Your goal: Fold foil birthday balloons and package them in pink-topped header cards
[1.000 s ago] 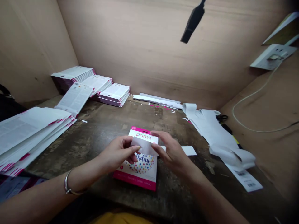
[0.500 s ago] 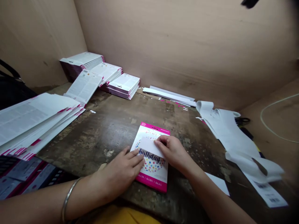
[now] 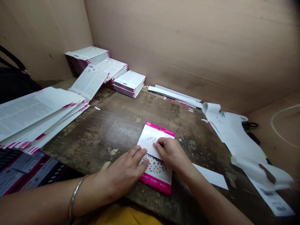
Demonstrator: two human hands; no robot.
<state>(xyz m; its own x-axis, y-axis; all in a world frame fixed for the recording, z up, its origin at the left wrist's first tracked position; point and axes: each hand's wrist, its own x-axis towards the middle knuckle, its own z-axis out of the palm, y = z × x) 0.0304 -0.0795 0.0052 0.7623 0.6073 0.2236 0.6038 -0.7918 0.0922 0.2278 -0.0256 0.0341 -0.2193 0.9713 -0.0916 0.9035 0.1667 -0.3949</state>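
A white and pink balloon packet (image 3: pixel 156 170) with coloured dots lies flat on the dark worn table (image 3: pixel 122 125) in front of me. My left hand (image 3: pixel 125 170) rests flat on its left edge, fingers stretched out. My right hand (image 3: pixel 170 153) presses down on the packet's middle with curled fingertips, over a white label that is mostly hidden beneath it. A metal bangle (image 3: pixel 73 197) circles my left wrist.
Stacks of white printed cards (image 3: pixel 35 115) lie at the left, more stacks (image 3: pixel 110 70) at the back by the cardboard wall. A long strip of white label backing (image 3: pixel 239 143) trails along the right. A white slip (image 3: pixel 212 176) lies by my right forearm. Scissors (image 3: pixel 250 125) at far right.
A second ago both hands held a white label above the packet. They have lowered it onto the packet and now press on it. The view has dipped and shifted.
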